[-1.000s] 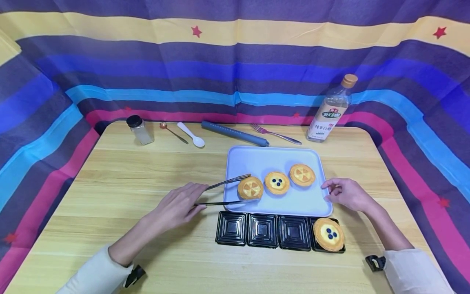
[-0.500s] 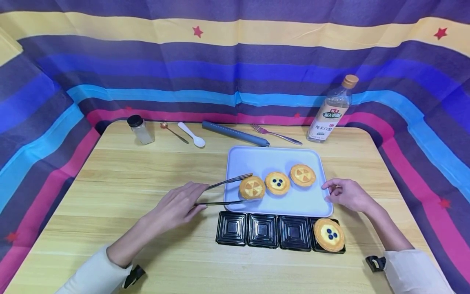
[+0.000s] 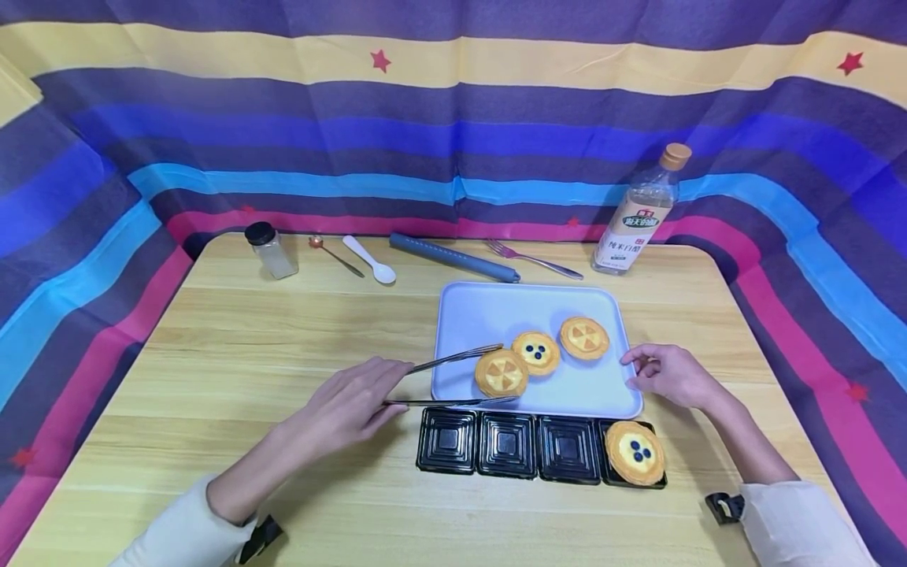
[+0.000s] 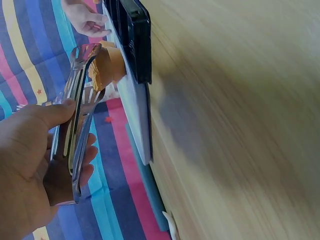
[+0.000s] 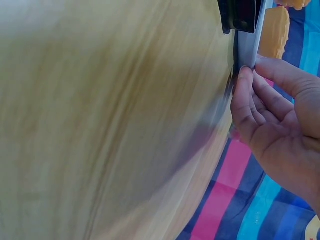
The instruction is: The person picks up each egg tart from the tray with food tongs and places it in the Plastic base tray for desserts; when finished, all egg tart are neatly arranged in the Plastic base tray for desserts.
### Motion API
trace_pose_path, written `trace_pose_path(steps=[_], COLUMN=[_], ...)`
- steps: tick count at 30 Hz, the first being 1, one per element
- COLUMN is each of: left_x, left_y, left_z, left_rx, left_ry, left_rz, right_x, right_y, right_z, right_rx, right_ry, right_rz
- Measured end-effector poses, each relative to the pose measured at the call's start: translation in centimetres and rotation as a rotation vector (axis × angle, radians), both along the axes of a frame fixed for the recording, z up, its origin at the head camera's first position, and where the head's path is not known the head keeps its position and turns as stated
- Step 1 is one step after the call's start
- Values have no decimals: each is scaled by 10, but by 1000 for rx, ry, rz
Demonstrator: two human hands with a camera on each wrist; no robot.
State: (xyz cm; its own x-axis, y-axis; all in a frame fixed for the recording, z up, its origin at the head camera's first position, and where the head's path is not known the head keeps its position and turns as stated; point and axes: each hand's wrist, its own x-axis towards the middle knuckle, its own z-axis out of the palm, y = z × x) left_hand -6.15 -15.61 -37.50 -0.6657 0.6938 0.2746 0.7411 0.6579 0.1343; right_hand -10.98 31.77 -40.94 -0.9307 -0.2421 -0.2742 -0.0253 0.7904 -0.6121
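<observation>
In the head view we see the left hand (image 3: 350, 402) gripping tongs (image 3: 460, 402), their arms on either side of a triangle-topped tart (image 3: 501, 374) over the near left of the tray (image 3: 478, 311), just beside a blueberry tart (image 3: 537, 353). The right hand (image 3: 669, 376) pinches the tray's right edge; black containers (image 3: 506, 443) line its near side on the bench (image 3: 340, 512).

In the left wrist view, we find thumb and fingers curled round the tongs.

In the right wrist view, we see thumb and fingertip meeting on the tray's rim.
</observation>
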Motion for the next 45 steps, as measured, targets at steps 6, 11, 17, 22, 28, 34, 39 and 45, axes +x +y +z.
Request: trace_pose_path(steps=[6,11,17,22,28,34,39,45], left_x=[3,4,6,7,11,13,16,18], left_y=[9,18,32,46,59,66,70,72], left_z=[2,5,6,2,-2,-6,-8,-9], left_rx=[0,-2,-28,-50,-85,-94,-127,-171], left_ry=[-5,-13,-5,14,-7,4,-23,-72], left_rz=[-26,-53,-95,-161,-225,-248,-257,-244], right_x=[-1,-1,-1,-1,-1,-1,-2,-2], right_y=[0,0,1,1,1,2,2,2], right_z=[-1,-1,-1,-1,-1,-1,-2,-2], right_rx=[9,7,5,2,-8,-9,-6,-3], right_ry=[4,8,4,5,6,11,13,11], right_rz=[6,9,8,6,10,12,12,11])
